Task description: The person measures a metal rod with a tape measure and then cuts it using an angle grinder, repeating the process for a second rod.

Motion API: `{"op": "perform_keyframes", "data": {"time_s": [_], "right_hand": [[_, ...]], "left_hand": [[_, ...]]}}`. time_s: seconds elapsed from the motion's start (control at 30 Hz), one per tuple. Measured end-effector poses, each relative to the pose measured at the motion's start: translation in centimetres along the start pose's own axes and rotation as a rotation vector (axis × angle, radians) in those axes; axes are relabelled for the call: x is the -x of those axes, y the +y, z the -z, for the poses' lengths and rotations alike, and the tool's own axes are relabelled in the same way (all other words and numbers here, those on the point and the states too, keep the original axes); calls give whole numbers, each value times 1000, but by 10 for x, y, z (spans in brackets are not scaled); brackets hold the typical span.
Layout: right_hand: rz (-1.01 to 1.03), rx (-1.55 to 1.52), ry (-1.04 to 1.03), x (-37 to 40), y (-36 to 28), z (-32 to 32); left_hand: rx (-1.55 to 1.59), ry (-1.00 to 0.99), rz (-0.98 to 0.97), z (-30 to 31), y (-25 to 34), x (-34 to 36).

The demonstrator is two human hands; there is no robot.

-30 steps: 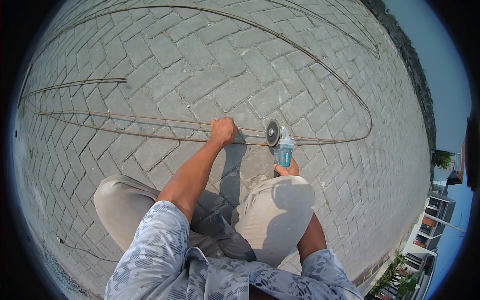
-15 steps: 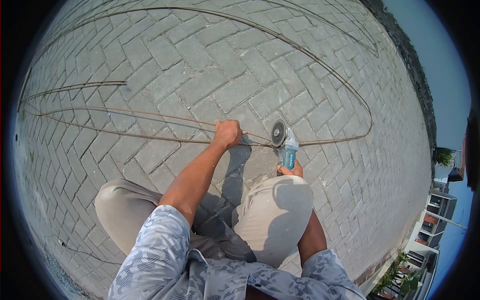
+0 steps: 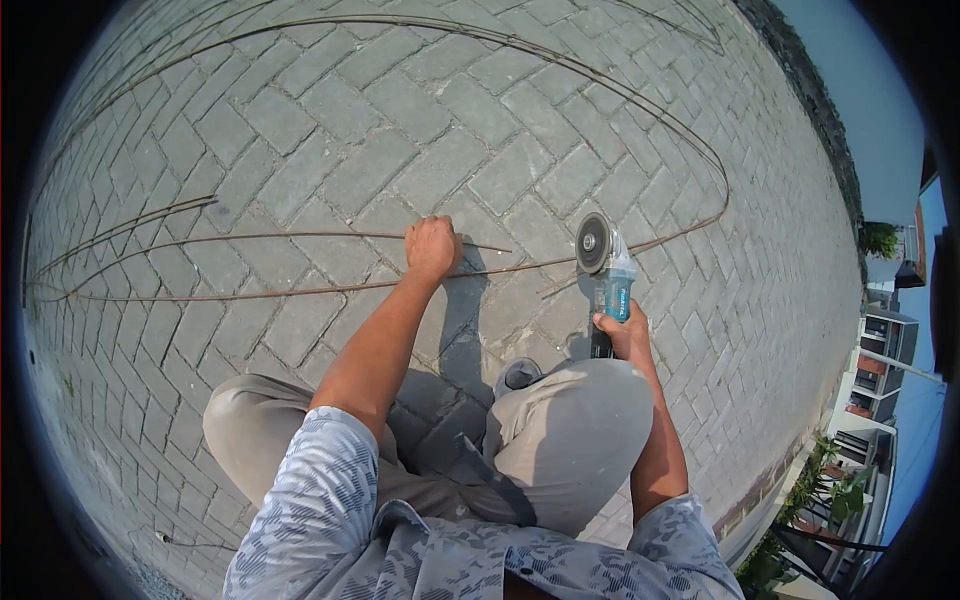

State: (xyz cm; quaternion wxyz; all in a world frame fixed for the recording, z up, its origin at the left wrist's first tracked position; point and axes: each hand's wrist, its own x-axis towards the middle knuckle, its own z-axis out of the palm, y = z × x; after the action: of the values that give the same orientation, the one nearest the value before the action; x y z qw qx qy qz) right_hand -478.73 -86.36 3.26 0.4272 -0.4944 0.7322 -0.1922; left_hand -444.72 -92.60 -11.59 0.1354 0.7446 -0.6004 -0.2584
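Label on the teal grinder [image 3: 614, 290] reads "makita", gripped in my right hand [image 3: 629, 333], farther right now over the paving [image 3: 440, 165]. My left hand [image 3: 433, 247]'s clenched round a thin rod [image 3: 340, 234], end now apart from the lower rod [image 3: 300, 292].

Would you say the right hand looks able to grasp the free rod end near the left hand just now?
Probably not: the right hand is closed around the angle grinder, which would need setting down before it could take the rod end.
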Motion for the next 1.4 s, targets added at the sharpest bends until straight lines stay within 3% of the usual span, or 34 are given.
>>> {"op": "perform_keyframes", "data": {"time_s": [0.07, 0.37, 0.5, 0.67, 0.77, 0.93, 1.07, 1.2, 1.3, 1.37, 1.4], "right_hand": [[-4, -14, -20, 3, -4, 7], [-65, 45, 6, 44, -41, 31], [-190, -40, 19, 64, -68, 34], [-105, -108, -18, 54, -53, 34], [-66, -181, -47, 43, -51, 26], [-64, -415, -63, 35, -39, 16], [-123, -354, 27, 57, -49, 40], [-90, -337, 166, 82, -45, 74], [-96, -331, 300, 108, -47, 94], [-121, -327, 374, 124, -41, 108], [-117, -353, 418, 129, -37, 111]], "left_hand": [[-133, -229, 20, -6, 5, 16], [-318, -357, -193, -38, -22, 27], [-61, -413, -119, -21, -24, 27], [49, -465, -284, 13, -22, -12], [92, -513, -252, 25, -17, -24], [51, -387, -239, 42, -5, -20], [67, -289, -172, 63, 11, -31], [71, -135, -199, 83, 24, -56], [75, 79, -350, 64, 18, -75], [-44, -492, -347, 33, 4, -61], [-49, -560, -347, 14, 3, -49]]}}
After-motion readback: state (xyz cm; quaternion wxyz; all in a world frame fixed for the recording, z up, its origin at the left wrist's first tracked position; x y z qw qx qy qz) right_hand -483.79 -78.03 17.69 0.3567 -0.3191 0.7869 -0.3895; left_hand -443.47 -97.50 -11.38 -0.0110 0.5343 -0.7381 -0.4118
